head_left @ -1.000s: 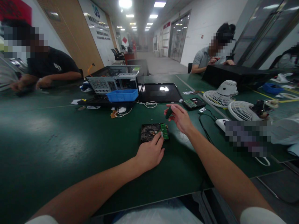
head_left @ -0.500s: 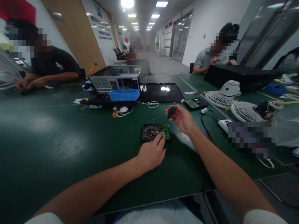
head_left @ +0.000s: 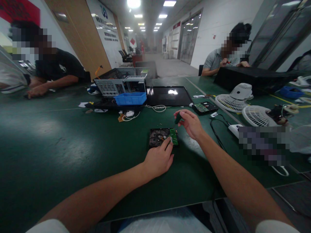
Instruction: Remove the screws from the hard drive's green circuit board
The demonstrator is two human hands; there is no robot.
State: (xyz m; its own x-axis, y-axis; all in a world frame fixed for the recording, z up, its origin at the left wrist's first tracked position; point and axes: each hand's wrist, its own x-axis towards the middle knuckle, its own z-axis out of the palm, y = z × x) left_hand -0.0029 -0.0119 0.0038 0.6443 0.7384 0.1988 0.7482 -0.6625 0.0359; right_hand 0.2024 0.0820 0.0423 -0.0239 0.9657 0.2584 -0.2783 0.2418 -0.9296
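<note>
Screwdriver [head_left: 178, 118] gripped in right hand [head_left: 191, 125], at one o'clock of hard drive [head_left: 157, 136], itself at twelve; left hand [head_left: 159, 160] resting on its five o'clock edge. Risk: slipping across circuit board [head_left: 174, 133], from tilting or loose bracing.

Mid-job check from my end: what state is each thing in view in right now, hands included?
Near hard drive, lying flat, circuit board facing up
Left hand, resting on the near hard drive
Right hand, closed around the green-handled tool
Green-handled tool, gripped; tip contact unclear
Far hard drive, lying flat
Computer case, open
Blue tray, open side up
Black panel, lying flat
Near fan, motor parts exposed
</note>
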